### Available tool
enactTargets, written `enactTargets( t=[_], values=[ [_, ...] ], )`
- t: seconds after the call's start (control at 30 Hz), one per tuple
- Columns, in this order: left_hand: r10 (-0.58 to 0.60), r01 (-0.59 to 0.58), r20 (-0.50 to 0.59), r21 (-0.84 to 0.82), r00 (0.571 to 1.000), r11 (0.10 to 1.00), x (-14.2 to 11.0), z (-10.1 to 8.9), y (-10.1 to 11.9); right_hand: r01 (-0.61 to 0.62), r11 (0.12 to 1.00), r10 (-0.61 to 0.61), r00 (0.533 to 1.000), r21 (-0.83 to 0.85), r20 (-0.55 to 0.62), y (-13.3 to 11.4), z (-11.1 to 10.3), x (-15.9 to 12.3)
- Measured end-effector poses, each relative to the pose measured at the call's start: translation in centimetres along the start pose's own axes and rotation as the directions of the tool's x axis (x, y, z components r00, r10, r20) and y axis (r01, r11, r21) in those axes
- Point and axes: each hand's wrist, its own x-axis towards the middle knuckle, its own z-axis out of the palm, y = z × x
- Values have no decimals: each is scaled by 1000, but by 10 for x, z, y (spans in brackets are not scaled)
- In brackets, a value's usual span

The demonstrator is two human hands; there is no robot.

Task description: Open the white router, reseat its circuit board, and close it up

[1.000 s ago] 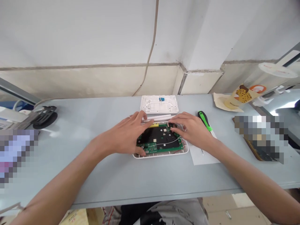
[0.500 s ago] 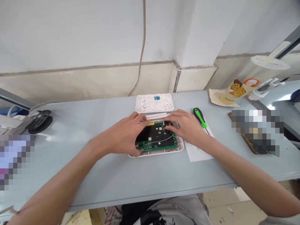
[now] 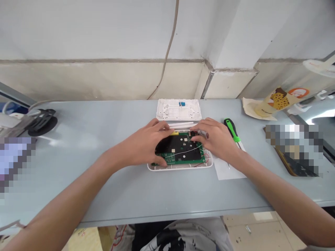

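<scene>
Head view: left hand (image 3: 142,144) fingers spread across green circuit board (image 3: 180,155), board seated in white plastic case base (image 3: 180,168); white case cover (image 3: 178,109) still off, lying beyond; right hand (image 3: 213,139) fingers narrow at board's far corner, hold unclear; green-handled screwdriver (image 3: 231,129) lying just beyond.

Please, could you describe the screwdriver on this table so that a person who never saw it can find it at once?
On the long grey table, find the white plastic case base holding a green circuit board. Just right of the person's right hand lies the screwdriver, at the top edge of a white sheet of paper. Its bright green and black handle sets it apart.
</scene>
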Motion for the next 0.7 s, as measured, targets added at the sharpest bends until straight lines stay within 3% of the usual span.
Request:
enactTargets(
  t=[0.13, 0.23, 0.33, 0.53, 0.7],
  values=[
    [16, -19, -31, -104, 999, 994, -8, 1, -14, 72, 997, -73, 985, 14, 157, 4, -17, 3],
    [23, -25, -20, -147, 1000, 989, -12, -1, -21, 124, 992, -116, 944, -5, 310, 4, -30, 3],
    [51, -54, -20, -159, 998, 986, -12, -1, -21, 189, 978, -141, 909, -86, 391, -1, -34, -1],
    [71, -76, -36, -148, 997, 986, -10, 1, -16, 268, 912, -151, 923, -310, 354, -18, -21, -13],
    [75, -79, -42, -113, 996, 990, -9, 3, -12, 200, 918, -103, 954, -342, 281, -24, -10, -18]
  ],
)
